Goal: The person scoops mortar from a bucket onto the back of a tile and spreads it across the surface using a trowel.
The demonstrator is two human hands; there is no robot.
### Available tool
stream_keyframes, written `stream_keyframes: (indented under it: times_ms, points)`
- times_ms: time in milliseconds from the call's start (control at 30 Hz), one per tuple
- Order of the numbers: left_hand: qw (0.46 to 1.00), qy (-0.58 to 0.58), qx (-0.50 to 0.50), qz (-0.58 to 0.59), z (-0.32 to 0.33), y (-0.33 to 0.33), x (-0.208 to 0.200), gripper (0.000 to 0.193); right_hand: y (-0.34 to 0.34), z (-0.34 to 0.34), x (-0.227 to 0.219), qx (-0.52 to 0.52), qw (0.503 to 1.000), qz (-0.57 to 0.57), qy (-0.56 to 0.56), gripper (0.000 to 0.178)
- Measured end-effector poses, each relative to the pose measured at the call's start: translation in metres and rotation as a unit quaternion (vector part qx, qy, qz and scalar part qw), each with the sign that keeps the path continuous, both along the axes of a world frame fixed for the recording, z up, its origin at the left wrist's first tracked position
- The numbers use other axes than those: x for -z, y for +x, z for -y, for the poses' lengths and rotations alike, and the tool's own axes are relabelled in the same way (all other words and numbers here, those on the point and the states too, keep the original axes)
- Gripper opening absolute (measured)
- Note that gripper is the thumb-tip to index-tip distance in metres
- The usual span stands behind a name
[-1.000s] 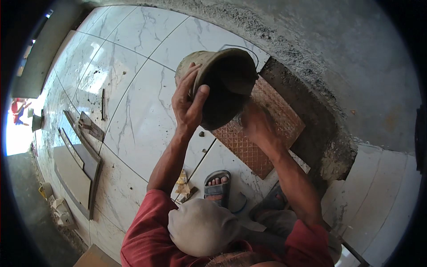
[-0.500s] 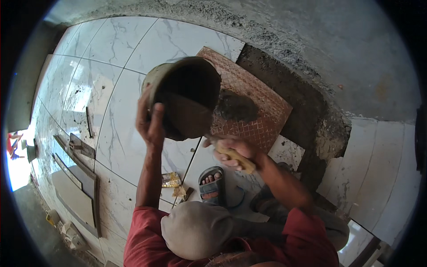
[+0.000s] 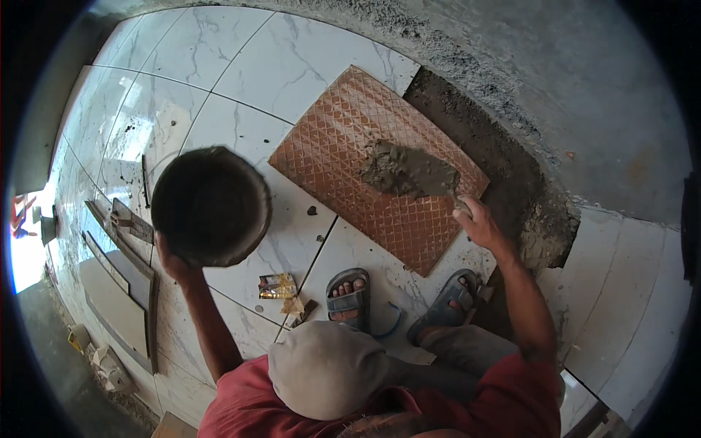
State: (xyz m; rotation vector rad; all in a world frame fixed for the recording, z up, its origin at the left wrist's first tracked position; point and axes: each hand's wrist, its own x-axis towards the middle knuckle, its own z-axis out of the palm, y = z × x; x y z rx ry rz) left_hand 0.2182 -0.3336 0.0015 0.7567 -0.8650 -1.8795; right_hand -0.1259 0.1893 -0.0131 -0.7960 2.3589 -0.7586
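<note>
My left hand (image 3: pixel 174 261) grips a dark round bucket (image 3: pixel 212 208) by its near left side. The bucket's mouth faces up and its inside is in shadow. On the right, my right hand (image 3: pixel 482 225) is closed round the handle of a trowel (image 3: pixel 460 197). Its blade lies at a heap of wet grey mortar (image 3: pixel 409 169) and can hardly be told from it. The mortar sits on the ridged reddish-brown back of a tile (image 3: pixel 328 142), which lies face down across the floor.
Marbled white tiles (image 3: pixel 241 120) cover the floor. A bare, rough strip (image 3: pixel 504 157) runs along the grey wall (image 3: pixel 577 95). Cut tile pieces (image 3: pixel 117 299) lie at the left, and a torn yellow packet (image 3: pixel 277 286) is near my sandalled feet.
The bucket has swung left and down, away from the tile, in my left hand. My right hand has moved right with the trowel. The mortar heap is larger and spread out.
</note>
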Motion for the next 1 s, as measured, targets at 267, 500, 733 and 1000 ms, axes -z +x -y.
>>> stream_keyframes:
  times_ms: [267,500,733,1000]
  points:
    - [0.998,0.005,-0.032,0.059,0.012,0.113,0.045,0.042,-0.076,0.024,0.010,-0.210,0.940,-0.133,0.234,0.047]
    - [0.981,0.002,0.103,-0.167,-0.019,0.107,0.041,0.049,-0.104,0.153,0.013,-0.254,0.917,-0.110,0.286,0.047]
    - [0.850,-0.296,-0.124,0.418,-0.008,0.207,0.167,0.050,-0.093,0.217,0.030,-0.097,0.938,0.070,0.324,0.045]
    - [0.589,-0.236,-0.211,0.743,-0.029,0.238,0.210,0.053,-0.026,0.033,0.006,-0.038,0.953,-0.049,0.296,0.051]
